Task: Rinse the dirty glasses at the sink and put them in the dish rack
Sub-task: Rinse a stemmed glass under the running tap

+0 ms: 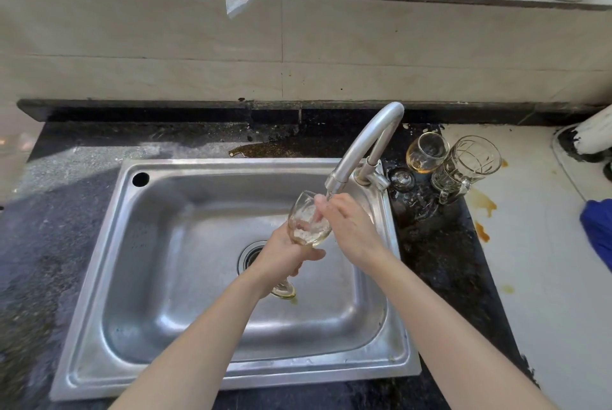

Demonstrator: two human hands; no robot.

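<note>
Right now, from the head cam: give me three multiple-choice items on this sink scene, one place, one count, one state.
1. Where is the wine glass being rinsed?
A. over the sink, under the faucet
B. on the counter
C. on the window ledge

2. How many glasses stand right of the faucet?
A. none
B. two
C. five

3. What is the left hand doing?
A. resting empty
B. gripping the wine glass
C. turning the tap

Key: 1 A, its bowl sits at the spout; 2 B, a stemmed glass and a mug; 3 B, fingers wrap below the bowl while the right hand reaches in.
</note>
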